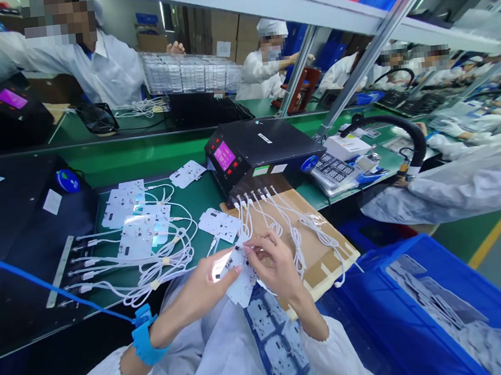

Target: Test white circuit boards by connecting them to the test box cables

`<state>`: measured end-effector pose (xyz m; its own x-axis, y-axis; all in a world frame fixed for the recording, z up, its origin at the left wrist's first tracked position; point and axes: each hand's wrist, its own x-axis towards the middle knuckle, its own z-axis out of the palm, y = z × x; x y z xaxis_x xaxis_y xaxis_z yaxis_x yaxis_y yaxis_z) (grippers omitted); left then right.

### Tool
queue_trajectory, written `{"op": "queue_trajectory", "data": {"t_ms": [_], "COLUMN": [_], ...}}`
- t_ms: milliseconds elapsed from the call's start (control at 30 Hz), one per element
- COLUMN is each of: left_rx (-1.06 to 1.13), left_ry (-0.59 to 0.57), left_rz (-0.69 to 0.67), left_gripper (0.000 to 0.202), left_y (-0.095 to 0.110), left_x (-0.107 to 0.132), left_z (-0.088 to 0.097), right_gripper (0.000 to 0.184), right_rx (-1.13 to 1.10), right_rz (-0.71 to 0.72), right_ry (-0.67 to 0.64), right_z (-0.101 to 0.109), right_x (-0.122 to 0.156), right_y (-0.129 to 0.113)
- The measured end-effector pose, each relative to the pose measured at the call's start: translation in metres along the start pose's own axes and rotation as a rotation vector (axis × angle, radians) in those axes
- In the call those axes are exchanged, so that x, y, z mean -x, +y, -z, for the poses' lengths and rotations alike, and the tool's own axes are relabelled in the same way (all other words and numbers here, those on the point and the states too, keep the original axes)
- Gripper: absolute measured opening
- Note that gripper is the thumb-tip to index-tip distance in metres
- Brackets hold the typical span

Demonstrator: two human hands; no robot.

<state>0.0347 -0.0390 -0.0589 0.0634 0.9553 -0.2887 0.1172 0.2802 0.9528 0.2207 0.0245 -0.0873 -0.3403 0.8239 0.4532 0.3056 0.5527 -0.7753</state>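
Observation:
My left hand (209, 282) grips a white circuit board (242, 288) by its left side, thumb on the face that carries small dark parts. Fingers of my right hand (279, 265) pinch together at the board's upper right edge; what lies between them is hidden. White cables (245, 221) run down from the black test box (258, 151), with its lit pink screen, to just behind my fingers. Another white circuit board (219, 225) lies on the green bench beyond my left hand, a cable plug close to its lower edge. A blue strap (148, 341) circles my left wrist.
Cabled white boards (137, 235) and a tangle of white cables (164, 268) lie at left beside a black box (27, 235). Cardboard (311, 217) sits under more cables. Boards fill a blue tray below; a blue bin (478, 271) stands right. Co-workers sit across and at right.

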Motion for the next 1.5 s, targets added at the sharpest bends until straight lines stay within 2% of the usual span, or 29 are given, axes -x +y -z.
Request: {"op": "queue_trajectory", "data": {"t_ms": [167,400,700,967,1133,1267,1400,1500], "left_rx": [-0.033,-0.014,-0.076,-0.129,-0.129,-0.121,-0.127,-0.141], "left_ry": [0.076,0.031,0.032,0.005,0.004,-0.040,-0.048,-0.037], "left_rz": [0.056,0.043,-0.012,-0.151,-0.167,-0.175,-0.127,-0.124], "left_gripper": [0.071,0.060,0.056,0.046,0.049,0.051,0.055,0.056], "left_y": [0.000,0.009,0.001,0.010,0.014,0.014,0.008,0.006], "left_x": [0.000,0.001,-0.001,-0.001,-0.002,-0.003,-0.008,-0.013], "left_z": [0.000,-0.001,-0.004,-0.006,-0.008,-0.011,-0.014,-0.020], "right_gripper": [0.014,0.013,0.013,0.011,0.013,0.014,0.014,0.015], "right_rx": [0.035,0.011,0.066,0.070,0.083,0.101,0.062,0.141], "right_rz": [0.036,0.056,0.114,0.123,0.129,0.073,0.057,0.065], "right_ry": [-0.018,0.044,0.041,0.043,0.056,0.035,0.013,-0.001], "right_z": [0.001,-0.002,-0.002,-0.008,-0.009,-0.009,-0.005,0.007], "right_x": [0.000,0.002,0.002,0.004,0.005,0.008,0.009,0.015], "right_y": [-0.002,0.002,-0.002,0.003,0.003,0.004,0.008,0.005]}}
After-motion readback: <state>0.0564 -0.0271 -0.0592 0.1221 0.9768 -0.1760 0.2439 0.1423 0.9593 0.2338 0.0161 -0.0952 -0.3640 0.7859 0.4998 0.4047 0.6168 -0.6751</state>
